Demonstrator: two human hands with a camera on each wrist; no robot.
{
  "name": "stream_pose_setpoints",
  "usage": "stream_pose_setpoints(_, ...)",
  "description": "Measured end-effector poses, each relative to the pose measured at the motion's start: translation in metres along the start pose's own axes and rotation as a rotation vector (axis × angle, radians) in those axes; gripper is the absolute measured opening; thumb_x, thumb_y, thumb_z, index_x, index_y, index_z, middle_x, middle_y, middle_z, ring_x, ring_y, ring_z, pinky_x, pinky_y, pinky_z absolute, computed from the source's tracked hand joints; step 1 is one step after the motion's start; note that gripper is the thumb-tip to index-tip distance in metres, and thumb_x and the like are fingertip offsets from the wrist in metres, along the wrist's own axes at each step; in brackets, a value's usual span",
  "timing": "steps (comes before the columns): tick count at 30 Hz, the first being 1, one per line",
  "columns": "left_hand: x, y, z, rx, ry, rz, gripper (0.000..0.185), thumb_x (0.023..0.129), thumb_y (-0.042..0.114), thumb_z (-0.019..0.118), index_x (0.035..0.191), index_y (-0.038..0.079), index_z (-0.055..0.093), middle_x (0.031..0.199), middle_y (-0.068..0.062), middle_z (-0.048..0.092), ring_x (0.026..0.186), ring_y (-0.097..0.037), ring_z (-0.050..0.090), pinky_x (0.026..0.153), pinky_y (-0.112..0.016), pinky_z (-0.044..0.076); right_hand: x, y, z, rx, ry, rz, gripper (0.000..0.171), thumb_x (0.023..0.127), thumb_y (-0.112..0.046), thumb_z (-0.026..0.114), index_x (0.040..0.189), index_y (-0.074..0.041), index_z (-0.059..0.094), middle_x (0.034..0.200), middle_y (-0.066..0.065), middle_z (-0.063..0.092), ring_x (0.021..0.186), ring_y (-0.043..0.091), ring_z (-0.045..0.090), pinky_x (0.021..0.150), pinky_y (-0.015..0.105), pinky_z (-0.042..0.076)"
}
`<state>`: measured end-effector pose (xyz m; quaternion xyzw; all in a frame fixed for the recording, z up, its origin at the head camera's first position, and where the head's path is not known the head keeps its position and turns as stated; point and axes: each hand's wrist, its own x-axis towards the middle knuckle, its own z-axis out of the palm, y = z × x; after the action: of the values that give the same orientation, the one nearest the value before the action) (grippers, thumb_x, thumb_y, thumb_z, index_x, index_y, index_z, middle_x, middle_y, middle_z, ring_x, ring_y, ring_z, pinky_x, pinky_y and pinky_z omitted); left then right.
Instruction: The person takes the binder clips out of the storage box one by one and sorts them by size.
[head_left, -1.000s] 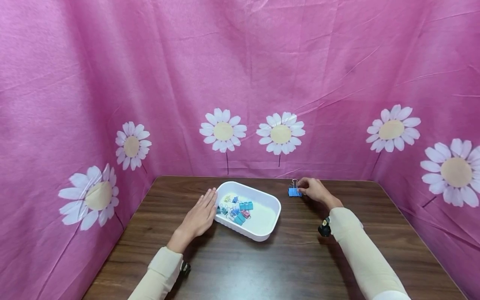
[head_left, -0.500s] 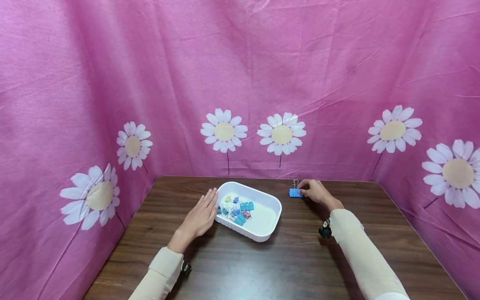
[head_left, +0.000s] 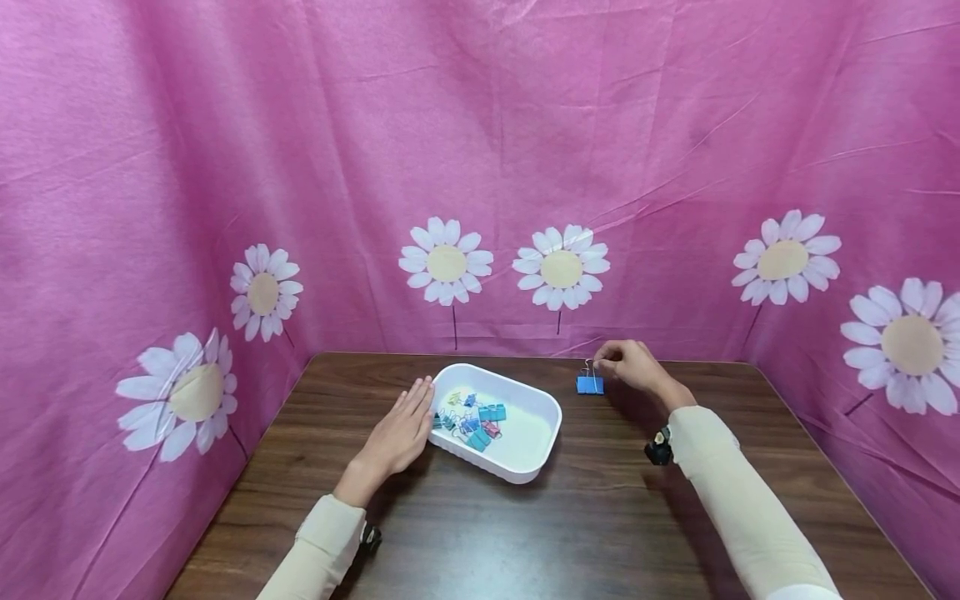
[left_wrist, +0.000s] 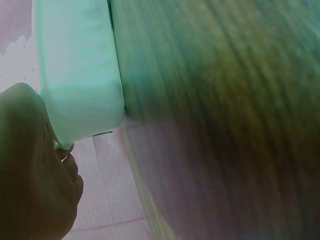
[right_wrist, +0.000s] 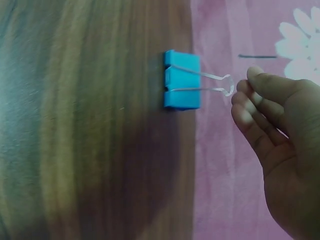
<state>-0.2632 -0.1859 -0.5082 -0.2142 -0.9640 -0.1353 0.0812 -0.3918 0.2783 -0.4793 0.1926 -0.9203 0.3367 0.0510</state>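
Observation:
A large blue binder clip (head_left: 590, 385) stands on the table near its far edge, wire handles pointing up. My right hand (head_left: 633, 367) is just above and to the right of it, fingers loosely bent. In the right wrist view, the fingertips (right_wrist: 242, 116) are beside the end of the wire handle, with a small gap between them, and hold nothing. My left hand (head_left: 397, 429) rests with straight fingers along the left side of a white tray (head_left: 540, 467). In the left wrist view, that hand (left_wrist: 37, 170) touches the tray's end.
Inside the tray lie several smaller binder clips, among them a teal clip (head_left: 492, 412), a pink clip (head_left: 491, 429) and a yellow clip (head_left: 454, 398). A pink curtain (head_left: 495, 167) with daisies surrounds the brown wooden table (head_left: 480, 550) at the back and sides.
My right hand has let go of the blue binder clip's body and risen slightly to its handle end. The clip stays in place, and my left hand has not moved.

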Motion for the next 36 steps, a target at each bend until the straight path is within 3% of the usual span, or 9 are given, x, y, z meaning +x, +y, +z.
stream_pose_setpoints(4, 0.000, 0.000, 0.001, -0.011, 0.007, -0.002, 0.056, 0.116, 0.020, 0.037, 0.165, -0.006, 0.029, 0.175, -0.020, 0.026, 0.164, -0.035, 0.025, 0.136, -0.052, 0.025, 0.006, -0.012, -0.006, -0.003, -0.017, -0.046, 0.004, 0.097, -0.011, 0.079, 0.097, -0.008, 0.082, 0.090, 0.008, 0.081, 0.083, 0.020, 0.073, 0.075, 0.022, 0.055)
stream_pose_setpoints(11, 0.000, -0.001, 0.001, -0.017, 0.001, -0.008, 0.056, 0.116, 0.020, 0.036, 0.165, -0.006, 0.029, 0.176, -0.019, 0.025, 0.164, -0.035, 0.025, 0.135, -0.053, 0.025, 0.017, -0.040, -0.012, 0.037, -0.091, -0.109, 0.008, 0.098, -0.013, 0.077, 0.103, -0.009, 0.083, 0.088, 0.005, 0.081, 0.081, 0.029, 0.076, 0.069, 0.024, 0.058)
stream_pose_setpoints(17, 0.000, 0.000, 0.000, -0.024, -0.005, -0.010, 0.056, 0.116, 0.021, 0.035, 0.165, -0.006, 0.028, 0.176, -0.019, 0.024, 0.165, -0.035, 0.024, 0.136, -0.053, 0.024, 0.027, -0.064, -0.010, 0.048, -0.161, -0.140, 0.007, 0.098, -0.015, 0.078, 0.103, -0.014, 0.083, 0.083, -0.004, 0.078, 0.075, 0.017, 0.073, 0.066, 0.031, 0.063)
stream_pose_setpoints(20, 0.000, 0.000, 0.000, -0.022, -0.007, -0.007, 0.056, 0.116, 0.021, 0.035, 0.165, -0.006, 0.028, 0.176, -0.019, 0.023, 0.165, -0.036, 0.024, 0.136, -0.052, 0.024, 0.031, -0.076, -0.008, 0.055, -0.199, -0.169, 0.008, 0.098, -0.014, 0.078, 0.104, -0.014, 0.083, 0.085, -0.003, 0.079, 0.077, 0.020, 0.074, 0.068, 0.034, 0.064)
stream_pose_setpoints(24, 0.001, 0.001, -0.002, -0.016, -0.011, -0.007, 0.056, 0.116, 0.022, 0.035, 0.165, -0.005, 0.029, 0.177, -0.018, 0.022, 0.165, -0.035, 0.024, 0.136, -0.051, 0.023, 0.037, -0.092, -0.002, 0.067, -0.259, -0.205, 0.009, 0.098, -0.014, 0.078, 0.106, -0.013, 0.083, 0.093, -0.001, 0.082, 0.085, 0.024, 0.078, 0.072, 0.031, 0.065)
stream_pose_setpoints(31, 0.001, 0.000, -0.002, -0.019, -0.017, -0.002, 0.056, 0.116, 0.022, 0.033, 0.165, -0.006, 0.029, 0.176, -0.020, 0.025, 0.164, -0.036, 0.024, 0.135, -0.053, 0.025, 0.044, -0.117, 0.013, 0.049, -0.344, -0.273, 0.008, 0.097, -0.014, 0.079, 0.104, -0.015, 0.083, 0.097, 0.008, 0.083, 0.083, 0.012, 0.075, 0.072, 0.025, 0.061)
stream_pose_setpoints(36, 0.001, 0.000, -0.002, -0.014, -0.023, -0.008, 0.056, 0.116, 0.023, 0.033, 0.165, -0.005, 0.028, 0.177, -0.018, 0.021, 0.165, -0.035, 0.023, 0.135, -0.052, 0.025, 0.050, -0.132, 0.027, 0.010, -0.408, -0.324, 0.008, 0.098, -0.014, 0.079, 0.104, -0.017, 0.083, 0.096, 0.001, 0.082, 0.086, 0.011, 0.076, 0.075, 0.025, 0.063)
